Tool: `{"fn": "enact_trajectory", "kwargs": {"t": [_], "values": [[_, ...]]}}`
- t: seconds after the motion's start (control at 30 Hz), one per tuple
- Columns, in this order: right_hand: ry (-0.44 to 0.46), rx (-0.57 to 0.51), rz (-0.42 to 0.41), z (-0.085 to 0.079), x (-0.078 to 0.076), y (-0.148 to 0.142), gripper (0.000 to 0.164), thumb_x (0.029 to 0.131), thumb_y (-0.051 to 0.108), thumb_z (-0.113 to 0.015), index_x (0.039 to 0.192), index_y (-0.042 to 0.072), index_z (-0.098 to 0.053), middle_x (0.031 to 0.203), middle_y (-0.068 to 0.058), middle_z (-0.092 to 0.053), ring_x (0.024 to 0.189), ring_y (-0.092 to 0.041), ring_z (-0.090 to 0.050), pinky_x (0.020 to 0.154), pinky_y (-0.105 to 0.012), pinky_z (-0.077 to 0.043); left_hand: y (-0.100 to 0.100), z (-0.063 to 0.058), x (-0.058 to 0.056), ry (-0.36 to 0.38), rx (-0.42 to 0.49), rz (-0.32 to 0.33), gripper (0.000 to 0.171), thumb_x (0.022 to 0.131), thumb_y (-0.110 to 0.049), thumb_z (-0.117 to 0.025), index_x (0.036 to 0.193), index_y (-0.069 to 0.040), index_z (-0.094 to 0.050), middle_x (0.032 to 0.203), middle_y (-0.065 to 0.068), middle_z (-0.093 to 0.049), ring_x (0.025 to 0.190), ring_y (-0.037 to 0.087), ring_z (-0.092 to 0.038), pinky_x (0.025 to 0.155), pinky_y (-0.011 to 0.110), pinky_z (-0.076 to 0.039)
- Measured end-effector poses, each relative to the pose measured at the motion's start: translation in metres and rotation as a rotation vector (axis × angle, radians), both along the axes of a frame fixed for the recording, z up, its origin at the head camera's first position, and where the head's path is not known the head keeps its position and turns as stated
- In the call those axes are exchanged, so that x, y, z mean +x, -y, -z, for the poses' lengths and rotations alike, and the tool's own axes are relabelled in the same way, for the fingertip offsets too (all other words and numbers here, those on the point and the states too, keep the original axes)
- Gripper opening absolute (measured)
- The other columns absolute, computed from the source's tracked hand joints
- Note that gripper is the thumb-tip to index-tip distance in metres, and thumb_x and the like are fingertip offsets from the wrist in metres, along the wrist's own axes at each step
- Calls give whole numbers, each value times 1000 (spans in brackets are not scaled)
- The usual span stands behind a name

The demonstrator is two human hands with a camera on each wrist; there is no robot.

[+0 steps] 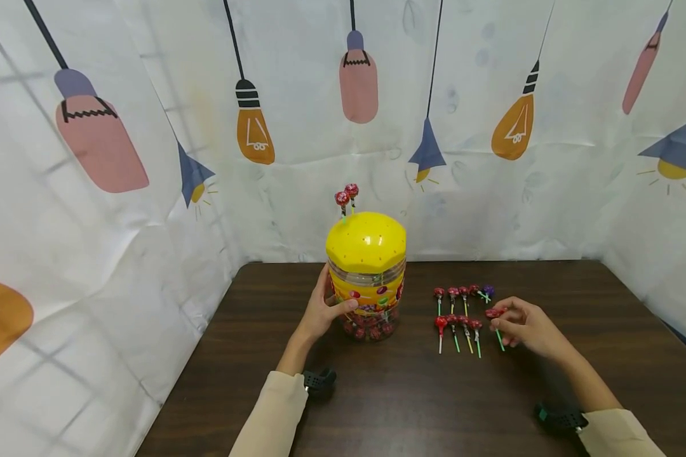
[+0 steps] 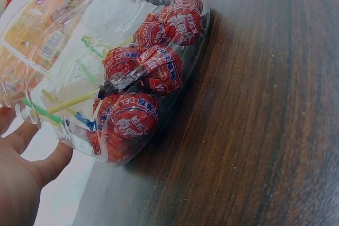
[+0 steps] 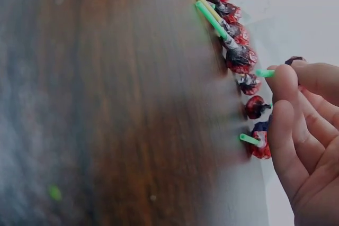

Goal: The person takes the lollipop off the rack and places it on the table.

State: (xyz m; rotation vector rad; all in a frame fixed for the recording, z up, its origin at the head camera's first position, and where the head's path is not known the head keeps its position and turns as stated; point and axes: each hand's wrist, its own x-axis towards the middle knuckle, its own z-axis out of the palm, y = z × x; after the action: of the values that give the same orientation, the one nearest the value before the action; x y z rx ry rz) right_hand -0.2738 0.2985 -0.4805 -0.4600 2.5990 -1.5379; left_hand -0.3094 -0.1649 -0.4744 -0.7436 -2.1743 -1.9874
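A clear plastic jar of lollipops [image 1: 377,282] with a yellow domed lid [image 1: 366,244] stands at the table's middle. My left hand [image 1: 322,311] holds its left side, thumb across the front label; other fingers are partly hidden behind it. In the left wrist view, red-wrapped lollipops [image 2: 135,117] lie in the jar's bottom. Two lollipops [image 1: 342,198] stick up at the lid's back left. On the right, my right hand [image 1: 528,327] pinches a red lollipop with a green stick [image 1: 500,339] between thumb and fingers, beside two rows of lollipops.
Several lollipops make up the back row [image 1: 453,292], a purple-wrapped lollipop [image 1: 488,291] at its right end. Several more form the front row [image 1: 465,321]. The dark wooden table [image 1: 411,400] meets a patterned white cloth [image 1: 297,209] behind and at the sides.
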Motion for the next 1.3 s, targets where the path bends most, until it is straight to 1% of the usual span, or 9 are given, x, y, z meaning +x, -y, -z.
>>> {"fn": "enact_trajectory", "kwargs": {"t": [0.2,0.33,0.5,0.63,0.8,1.13,1.3], "values": [[60,-13,-14,-2,0,-1,36,103,19,-62,126,-5,-50,100,-22,-75,68,-21,-70,60,-37,-61,-1,0,0,3,-3,-4,101,87,-47,-80,163,-41,-14,159,5,-40,146,33,-39,119,72,-25],[86,-10,-28,-2,-2,-3,41,104,18,-61,133,-6,-47,102,-25,-74,70,-21,-71,62,-37,-62,0,1,0,-3,-12,-8,101,88,-47,-78,164,-38,-13,159,7,-40,145,34,-40,118,73,-26],[94,8,-65,-2,-3,-4,47,104,17,-60,141,-8,-46,103,-27,-72,73,-21,-73,62,-38,-62,0,1,0,-5,-16,-13,101,89,-45,-78,164,-36,-11,160,8,-39,146,34,-40,118,72,-26],[117,8,-88,0,-4,-4,47,104,17,-60,141,-9,-46,104,-26,-72,75,-21,-73,64,-38,-63,0,-1,1,5,-14,-15,100,88,-44,-79,163,-40,-13,160,5,-39,146,33,-40,119,71,-26],[143,9,-86,2,-5,-5,48,103,16,-61,141,-8,-45,106,-26,-72,77,-22,-74,67,-38,-63,0,0,1,11,-17,-16,98,87,-43,-79,162,-44,-15,158,2,-42,145,32,-42,119,70,-29],[185,26,-90,2,-7,-3,47,101,15,-64,140,-7,-48,101,-21,-72,78,-24,-73,67,-38,-63,0,0,1,9,-8,-5,98,88,-42,-79,162,-43,-15,157,3,-43,143,32,-44,119,68,-29],[193,55,-82,1,-7,-1,45,101,16,-64,138,-6,-50,96,-18,-71,76,-24,-72,65,-37,-63,0,0,0,1,-5,0,98,88,-42,-79,162,-43,-15,157,4,-42,144,33,-43,119,69,-29]]}}
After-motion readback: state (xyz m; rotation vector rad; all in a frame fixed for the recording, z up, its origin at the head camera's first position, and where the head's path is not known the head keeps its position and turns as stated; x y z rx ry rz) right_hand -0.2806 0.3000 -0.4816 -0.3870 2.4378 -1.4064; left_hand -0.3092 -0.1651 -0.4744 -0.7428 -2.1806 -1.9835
